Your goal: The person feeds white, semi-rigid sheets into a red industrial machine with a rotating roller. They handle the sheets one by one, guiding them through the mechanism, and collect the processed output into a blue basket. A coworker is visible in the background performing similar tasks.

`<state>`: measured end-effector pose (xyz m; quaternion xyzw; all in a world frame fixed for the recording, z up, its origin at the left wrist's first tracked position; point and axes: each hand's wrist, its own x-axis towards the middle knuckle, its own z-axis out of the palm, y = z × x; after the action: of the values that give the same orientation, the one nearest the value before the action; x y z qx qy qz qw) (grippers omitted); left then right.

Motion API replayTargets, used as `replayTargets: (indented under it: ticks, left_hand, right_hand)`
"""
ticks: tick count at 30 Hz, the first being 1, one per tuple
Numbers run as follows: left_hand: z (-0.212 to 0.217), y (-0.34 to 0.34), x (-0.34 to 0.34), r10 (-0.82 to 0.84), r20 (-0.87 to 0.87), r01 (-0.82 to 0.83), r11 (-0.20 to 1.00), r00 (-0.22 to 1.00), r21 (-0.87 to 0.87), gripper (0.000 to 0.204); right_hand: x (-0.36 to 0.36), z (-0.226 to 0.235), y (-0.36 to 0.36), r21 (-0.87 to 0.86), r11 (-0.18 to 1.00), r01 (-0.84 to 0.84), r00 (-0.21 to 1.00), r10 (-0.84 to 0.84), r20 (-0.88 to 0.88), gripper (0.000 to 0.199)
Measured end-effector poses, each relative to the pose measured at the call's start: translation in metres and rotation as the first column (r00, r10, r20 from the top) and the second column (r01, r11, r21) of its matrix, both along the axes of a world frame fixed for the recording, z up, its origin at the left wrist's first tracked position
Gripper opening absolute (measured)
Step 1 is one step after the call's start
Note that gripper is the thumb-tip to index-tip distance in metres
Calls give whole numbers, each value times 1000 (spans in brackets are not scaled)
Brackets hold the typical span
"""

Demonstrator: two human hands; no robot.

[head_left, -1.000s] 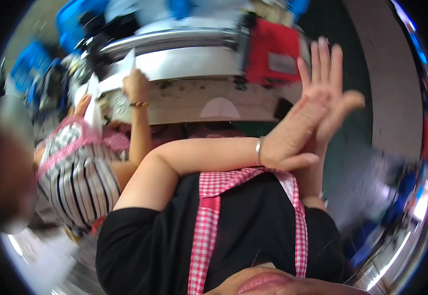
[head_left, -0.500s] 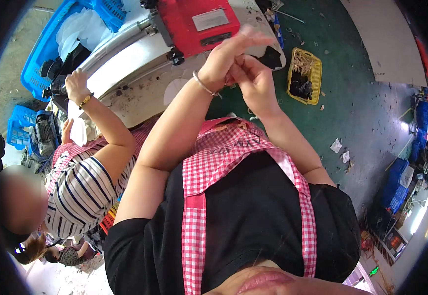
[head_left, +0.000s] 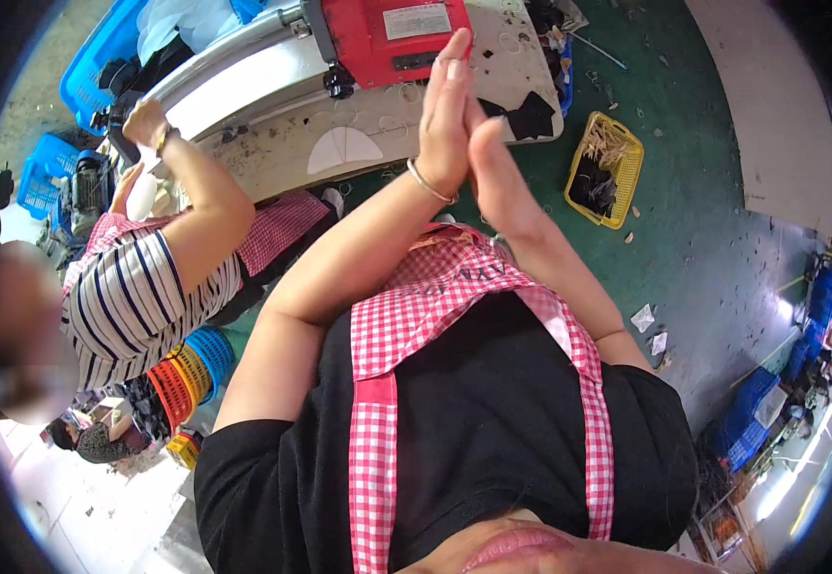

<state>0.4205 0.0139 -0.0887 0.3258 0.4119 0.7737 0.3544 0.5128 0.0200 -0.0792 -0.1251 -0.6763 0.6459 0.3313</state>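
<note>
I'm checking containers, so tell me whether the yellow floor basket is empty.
Not empty: the yellow plastic basket visibly holds black pieces and pale tan scraps.

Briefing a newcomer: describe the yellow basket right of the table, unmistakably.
Find the pale table carrying the red machine. On the green floor right of it sits the yellow basket. Unlike the stacked baskets, it stands alone, holding tan and black pieces.

The pale counter (head_left: 497,78) carries a red machine (head_left: 377,50), a white half-round piece (head_left: 344,148) and black pieces (head_left: 532,117), the green floor (head_left: 688,158) a yellow basket (head_left: 631,175).
</note>
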Motion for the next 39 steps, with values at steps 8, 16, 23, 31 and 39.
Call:
replayTargets:
  ticks: [8,16,23,31,39]
  left_hand:
    - [1,-34,47,-289,-608,229,957,739,-178,72]
    - [-29,25,-87,-103,-181,93,994,978,-62,71]
    - [-40,-12,4,-219,39,221,972,975,-82,67]
    - [-70,1,-58,-34,103,87,823,994,-561,46]
    - [-82,4,-142,-402,414,506,843,817,-181,61]
  right_hand:
    - [-45,1,131,-795,326,512,627,-774,87,44]
    - [-55,-7,-21,-59,997,-55,957,36,-287,78]
    - [-58,-98,77,637,682,360,847,-526,84,67]
    - [-33,-48,13,839,529,128,865,-473,167,45]
    - [-32,-14,-14,484,875,-19,995,-29,92,30]
